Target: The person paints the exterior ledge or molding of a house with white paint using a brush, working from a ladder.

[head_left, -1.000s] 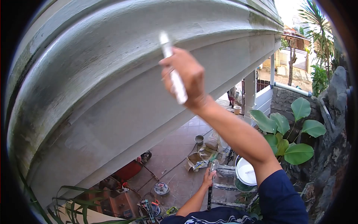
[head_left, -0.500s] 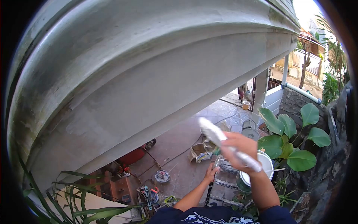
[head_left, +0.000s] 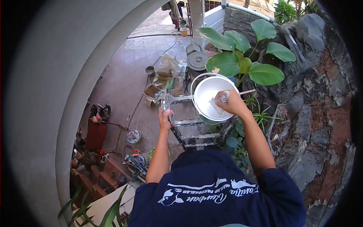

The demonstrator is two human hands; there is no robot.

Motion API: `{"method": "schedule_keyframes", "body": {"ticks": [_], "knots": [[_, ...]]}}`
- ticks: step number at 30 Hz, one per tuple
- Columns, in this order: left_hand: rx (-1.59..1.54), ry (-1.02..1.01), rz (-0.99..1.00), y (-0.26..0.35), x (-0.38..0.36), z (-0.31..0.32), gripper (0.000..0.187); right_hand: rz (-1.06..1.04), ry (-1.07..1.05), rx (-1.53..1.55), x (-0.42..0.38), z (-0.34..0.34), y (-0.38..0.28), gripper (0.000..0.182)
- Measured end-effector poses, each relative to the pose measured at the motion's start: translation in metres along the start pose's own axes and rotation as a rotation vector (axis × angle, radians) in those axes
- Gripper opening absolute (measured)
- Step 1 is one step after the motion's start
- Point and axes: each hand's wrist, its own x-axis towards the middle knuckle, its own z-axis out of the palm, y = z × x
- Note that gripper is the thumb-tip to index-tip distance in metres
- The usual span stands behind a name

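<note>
My right hand (head_left: 231, 103) is closed round the handle of a paint-covered brush (head_left: 217, 106), whose bristles reach into a white bucket (head_left: 201, 87). White paint coats the inside of the bucket, and a thin stick leans out over its right rim. The bucket stands at the top of a paint-spattered ladder (head_left: 189, 122). With fingers wrapped round the ladder's left rail, my left hand (head_left: 165, 118) is closed on it.
A grey wall (head_left: 38, 106) curves along the left. Large green leaves (head_left: 266, 74) and rough rock (head_left: 302, 132) stand on the right. Below are torn bags (head_left: 155, 92), a lidded bin (head_left: 197, 60), a red wheelbarrow (head_left: 95, 134) and tools. Another person (head_left: 177, 13) is far off at the top.
The view has tilted down and to the right. My right hand has brought the brush from beside the wall down into the bucket. My left hand still holds the ladder.
</note>
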Motion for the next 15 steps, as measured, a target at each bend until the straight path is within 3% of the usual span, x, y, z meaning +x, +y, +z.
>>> {"method": "schedule_keyframes", "body": {"ticks": [5, 8, 12, 15], "knots": [[0.002, -0.030, -0.032, 0.004, -0.001, 0.000, 0.032, 0.060, -0.100, -0.021, 0.021, 0.027, 0.007, 0.023], [-0.020, -0.009, -0.031, -0.001, 0.001, -0.001, 0.033, 0.137, -0.080, -0.189, 0.037, 0.049, 0.027, 0.031], [-0.008, -0.002, 0.012, -0.004, 0.002, -0.001, 0.033, 0.109, -0.056, -0.275, 0.034, 0.058, 0.028, 0.022], [-0.027, -0.001, -0.019, -0.005, 0.002, -0.002, 0.033, 0.236, -0.166, 0.199, 0.028, 0.031, 0.006, 0.028]]}}
